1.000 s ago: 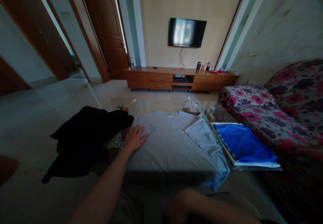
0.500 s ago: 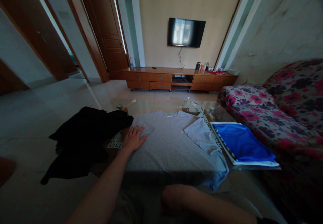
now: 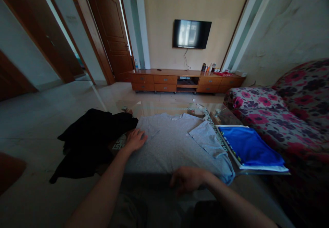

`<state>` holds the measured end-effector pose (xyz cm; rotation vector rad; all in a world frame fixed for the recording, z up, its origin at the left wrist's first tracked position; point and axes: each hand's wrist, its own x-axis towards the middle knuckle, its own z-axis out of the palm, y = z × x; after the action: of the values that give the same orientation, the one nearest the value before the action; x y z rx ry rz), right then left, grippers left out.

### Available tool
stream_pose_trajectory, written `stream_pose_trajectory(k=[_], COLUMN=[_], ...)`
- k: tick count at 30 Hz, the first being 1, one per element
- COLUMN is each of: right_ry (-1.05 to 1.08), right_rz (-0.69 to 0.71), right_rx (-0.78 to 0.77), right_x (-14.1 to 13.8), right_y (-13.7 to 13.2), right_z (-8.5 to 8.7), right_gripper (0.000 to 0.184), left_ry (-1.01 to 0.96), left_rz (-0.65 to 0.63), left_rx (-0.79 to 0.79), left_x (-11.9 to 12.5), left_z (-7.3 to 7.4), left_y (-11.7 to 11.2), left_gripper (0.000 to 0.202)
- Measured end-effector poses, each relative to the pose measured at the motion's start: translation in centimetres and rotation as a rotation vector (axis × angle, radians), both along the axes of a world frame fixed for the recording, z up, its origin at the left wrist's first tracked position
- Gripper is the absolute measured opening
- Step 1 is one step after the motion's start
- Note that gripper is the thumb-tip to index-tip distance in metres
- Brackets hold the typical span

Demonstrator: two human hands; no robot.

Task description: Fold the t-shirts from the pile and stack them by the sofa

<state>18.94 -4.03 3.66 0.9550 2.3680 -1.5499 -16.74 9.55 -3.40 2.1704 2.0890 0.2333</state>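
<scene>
Shirt (image 3: 172,146) flat on glass table (image 3: 159,107), hem over near edge. Left hand (image 3: 135,139) open, pressing sleeve; right hand (image 3: 187,179) curled at hem, grip unclear. Could bunch or slide if tugged.

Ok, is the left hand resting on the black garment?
No, the left hand lies flat on the left edge of the grey T-shirt, beside the black garment.

Under my left fingers (image 3: 142,137) the grey shirt (image 3: 169,146) is soft, matt knitted cloth (faintly speckled). The worktop (image 3: 154,107) beneath is glossy glass. The black garment (image 3: 89,135) is dull cloth; the blue garment (image 3: 249,147) looks smoother, slightly shiny.
</scene>
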Motion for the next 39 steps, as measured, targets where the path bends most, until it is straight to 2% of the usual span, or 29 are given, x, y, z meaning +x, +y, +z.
stream_pose_trajectory(k=[2,5,7,10,12,15,18,25,36,39], right_ry=[0.085,0.243,0.209,-0.174,-0.446,-0.614,-0.645,-0.647,-0.636,-0.629], right_rz=[-0.060,-0.324,-0.518,-0.767,-0.874,-0.875,-0.850,-0.843,-0.858,-0.866], right_rx=[0.068,0.265,0.509,0.858,0.895,0.831,0.834,0.864,0.871,0.882], right_x=[0.2,2.0,4.1,7.3,8.9,10.1,10.4,10.9,11.5,11.4], right_y=[0.3,2.3,4.2,6.3,7.1,7.9,8.7,11.5,17.6,18.4], right_z=[-0.2,0.1,0.0,-1.8,-3.9,-6.6,-7.7,-7.7,-8.5,-8.8], right_gripper=[0.026,0.042,0.049,0.052,0.056,0.061,0.064,0.065,0.065,0.066], left_ry=[0.017,0.028,0.020,0.003,0.022,0.066,0.078,0.071,0.078,0.066], left_rz=[-0.010,-0.030,-0.046,-0.047,-0.056,-0.068,-0.063,-0.066,-0.075,-0.069], left_rx=[-0.021,-0.033,-0.037,-0.021,0.025,0.091,0.106,0.139,0.154,0.161], left_x=[-0.2,-0.4,-0.4,0.1,0.6,1.2,1.5,2.0,2.4,2.6], left_z=[0.1,0.1,-0.1,-0.9,-1.6,-2.1,-2.0,-1.9,-3.3,-3.4], left_y=[-0.4,-0.9,-1.3,-2.1,-2.6,-2.8,-2.5,0.2,6.7,7.7], left_gripper=[0.066,0.071,0.074,0.072,0.069,0.068,0.067,0.069,0.069,0.067])
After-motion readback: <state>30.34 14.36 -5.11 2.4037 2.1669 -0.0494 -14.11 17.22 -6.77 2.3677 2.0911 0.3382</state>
